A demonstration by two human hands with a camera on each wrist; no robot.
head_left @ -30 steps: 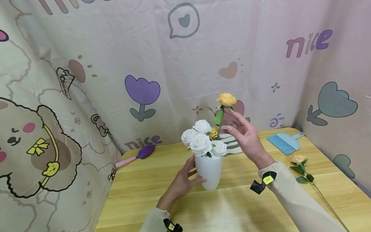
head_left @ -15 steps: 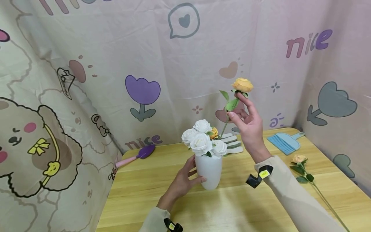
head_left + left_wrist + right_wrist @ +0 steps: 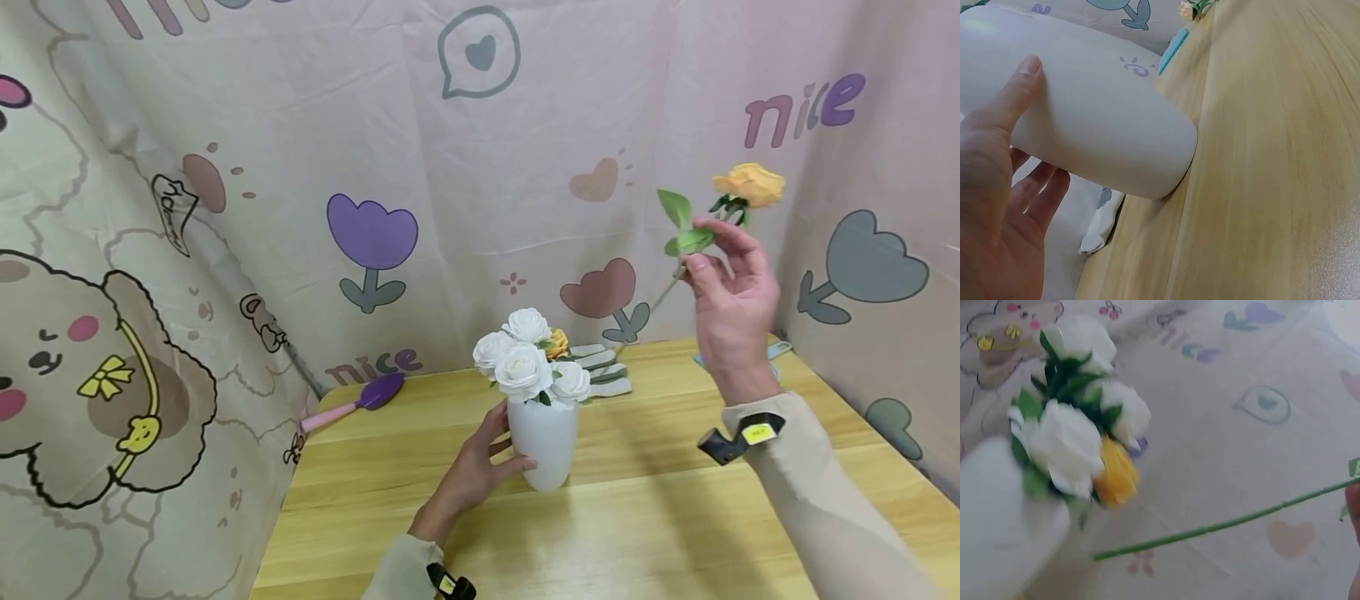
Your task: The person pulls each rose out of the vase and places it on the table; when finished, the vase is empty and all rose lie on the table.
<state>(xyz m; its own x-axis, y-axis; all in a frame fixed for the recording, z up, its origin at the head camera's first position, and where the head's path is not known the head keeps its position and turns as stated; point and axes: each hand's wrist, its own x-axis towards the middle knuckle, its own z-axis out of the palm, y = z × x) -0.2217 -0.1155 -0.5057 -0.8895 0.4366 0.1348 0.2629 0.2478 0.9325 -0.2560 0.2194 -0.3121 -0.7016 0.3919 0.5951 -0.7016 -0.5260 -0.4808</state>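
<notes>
A white vase [image 3: 547, 446] stands upright on the table, filled with several white roses [image 3: 523, 371] and one orange-yellow rose [image 3: 557, 343]. My left hand [image 3: 474, 471] grips its left side, thumb at the front and fingers round the back, as the left wrist view also shows. Up and to the right, my right hand [image 3: 735, 308] pinches a yellow rose [image 3: 750, 185] by its stem, below the bloom and near the leaves [image 3: 678, 225]. In the right wrist view the lower end of that stem [image 3: 1222, 528] hangs free, apart from the vase.
A purple trowel [image 3: 381, 390] with a pink handle lies at the back left. Striped gloves [image 3: 611, 379] lie behind the vase. A light-blue brush [image 3: 1174, 51] and a peach rose [image 3: 1188, 10] are on the right, largely behind my right arm in the head view. Printed curtains [image 3: 480, 208] enclose the table.
My right hand has lifted the yellow rose up and to the right, and its stem has come out of the vase. The left hand and the vase have stayed in place.
</notes>
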